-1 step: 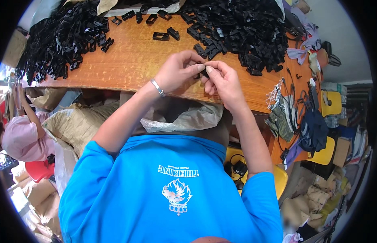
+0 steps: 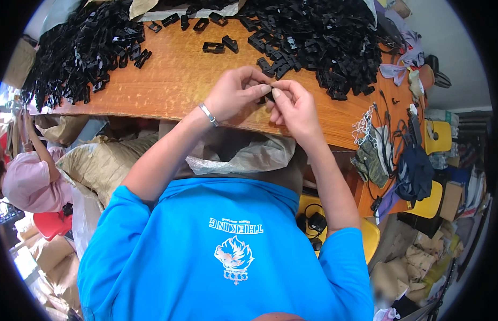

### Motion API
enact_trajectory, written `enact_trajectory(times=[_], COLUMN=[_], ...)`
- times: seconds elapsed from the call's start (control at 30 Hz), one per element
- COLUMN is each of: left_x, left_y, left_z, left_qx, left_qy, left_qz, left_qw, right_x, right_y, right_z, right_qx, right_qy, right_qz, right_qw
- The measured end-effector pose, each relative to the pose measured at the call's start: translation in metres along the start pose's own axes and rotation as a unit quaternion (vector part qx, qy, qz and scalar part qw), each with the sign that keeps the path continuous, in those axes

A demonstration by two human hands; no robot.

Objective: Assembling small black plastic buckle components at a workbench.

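My left hand [image 2: 235,95] and my right hand [image 2: 297,111] meet over the front edge of the wooden table [image 2: 169,88]. Between their pinched thumbs and fingers is a small black plastic piece [image 2: 269,96], mostly covered, so its exact shape is hidden. Both hands are closed on it. Just beyond them lie two loose black plastic pieces, a frame-shaped one [image 2: 213,47] and a block-like one [image 2: 230,44]. A large heap of similar black pieces [image 2: 329,45] spreads to the far right. Another dense black heap [image 2: 83,53] covers the table's far left.
An opened plastic sack [image 2: 243,156] hangs below the table edge before me. A brown sack [image 2: 107,160] stands at left, near a person in pink [image 2: 32,179]. Cords and a dark blue bag [image 2: 415,171] crowd the right end, beside a yellow chair [image 2: 428,200].
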State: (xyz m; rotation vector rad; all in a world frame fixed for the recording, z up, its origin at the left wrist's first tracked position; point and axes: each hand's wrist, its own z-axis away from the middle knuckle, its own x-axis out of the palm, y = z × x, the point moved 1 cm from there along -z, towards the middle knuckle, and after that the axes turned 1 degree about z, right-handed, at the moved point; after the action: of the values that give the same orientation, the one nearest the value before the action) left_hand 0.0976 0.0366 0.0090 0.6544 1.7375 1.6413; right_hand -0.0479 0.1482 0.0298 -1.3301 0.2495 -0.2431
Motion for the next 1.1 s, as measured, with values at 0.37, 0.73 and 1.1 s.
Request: enact_trajectory(times=[0.37,0.73,1.1], left_x=[-0.012,-0.009,-0.004], left_y=[-0.007,-0.005,-0.008], left_z=[-0.005,-0.006,-0.006], left_qx=[0.098,0.142,0.155], left_qy=[0.009,-0.005,-0.012], left_qz=[-0.235,-0.4,-0.366], left_qw=[0.967,0.906,0.918], right_x=[-0.012,-0.003,-0.014], right_y=[0.017,0.023,0.027], right_z=[0.008,0.004,0.01], right_qx=[-0.246,-0.244,-0.242], right_qy=[0.148,0.141,0.139], right_qz=[0.311,0.307,0.317], right_qw=[0.906,0.909,0.907])
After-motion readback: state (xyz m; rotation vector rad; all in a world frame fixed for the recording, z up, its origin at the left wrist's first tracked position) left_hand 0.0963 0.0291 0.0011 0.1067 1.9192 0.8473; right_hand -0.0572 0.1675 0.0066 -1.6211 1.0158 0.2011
